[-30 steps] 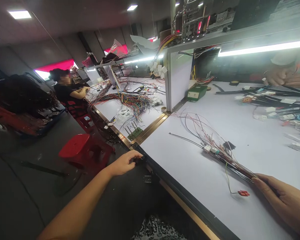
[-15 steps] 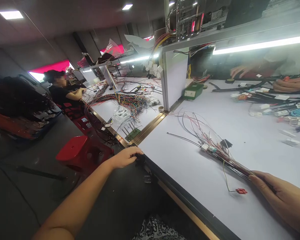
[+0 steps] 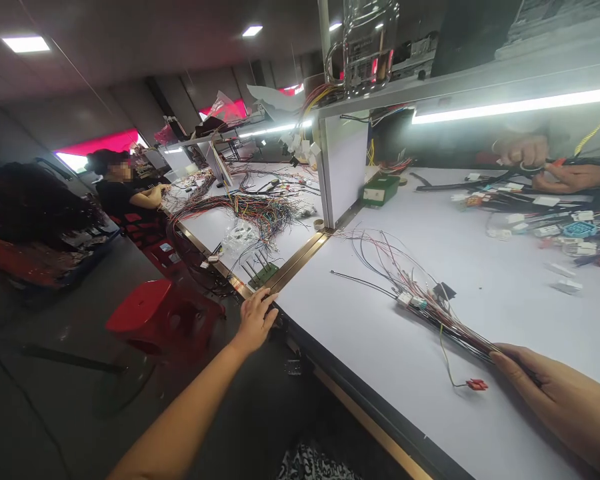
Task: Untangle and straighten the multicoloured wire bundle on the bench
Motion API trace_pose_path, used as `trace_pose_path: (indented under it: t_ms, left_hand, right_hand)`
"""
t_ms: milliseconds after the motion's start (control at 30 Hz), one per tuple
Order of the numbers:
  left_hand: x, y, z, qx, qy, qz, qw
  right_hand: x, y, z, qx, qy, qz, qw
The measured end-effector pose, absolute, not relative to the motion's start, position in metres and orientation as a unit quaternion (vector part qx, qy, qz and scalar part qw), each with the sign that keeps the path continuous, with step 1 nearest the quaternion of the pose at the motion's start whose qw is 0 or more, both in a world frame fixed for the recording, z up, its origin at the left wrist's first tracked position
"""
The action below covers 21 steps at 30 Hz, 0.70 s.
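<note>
My right hand [image 3: 545, 393] is closed around a wire harness [image 3: 455, 323] lying on the white tabletop [image 3: 360, 333]. Its loose ends fan out toward the divider, with white connectors [image 3: 406, 298] and a black connector [image 3: 445, 291] among the wires. A red connector [image 3: 477, 385] hangs off on a single thin wire. At the table's front edge, my left hand [image 3: 255, 317] rests with fingers spread over the metal strip [image 3: 300, 259], holding nothing. Just beyond its fingertips is a green block with upright pins [image 3: 263, 275].
A divider panel [image 3: 345, 167] separates the benches. Beyond it lies a large wire bundle [image 3: 255, 210]. A green box [image 3: 380, 191] stands by the divider. Across the table, another person's hands [image 3: 555, 177] work over connectors [image 3: 580, 230]. A red stool [image 3: 145, 307] stands left; a seated person [image 3: 117, 187] works farther back.
My left hand has shifted up onto the table's edge and its fingers have spread. My right hand keeps its hold on the harness. The co-worker's hands have come together.
</note>
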<state>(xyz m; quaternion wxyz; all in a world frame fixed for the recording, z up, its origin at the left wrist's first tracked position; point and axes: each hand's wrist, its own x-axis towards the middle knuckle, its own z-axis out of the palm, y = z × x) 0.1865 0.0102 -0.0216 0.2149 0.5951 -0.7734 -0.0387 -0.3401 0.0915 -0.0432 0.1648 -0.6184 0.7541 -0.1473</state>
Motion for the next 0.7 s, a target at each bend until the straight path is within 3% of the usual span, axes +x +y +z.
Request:
trace_pose_path:
  t_ms: [100, 233, 700]
  left_hand:
    - [0.178, 0.010, -0.041, 0.601, -0.739, -0.017, 0.304]
    - [0.165, 0.011, -0.056, 0.624, -0.671, -0.001, 0.401]
    - [0.167, 0.012, -0.048, 0.603, -0.689, -0.010, 0.402]
  right_hand:
    - [-0.337, 0.091, -0.034, -0.612, 0.750, -0.112, 0.225]
    - [-0.326, 0.093, -0.015, -0.623, 0.743, -0.118, 0.215]
    - [-0.300, 0.103, 0.015, -0.650, 0.735, -0.135, 0.140]
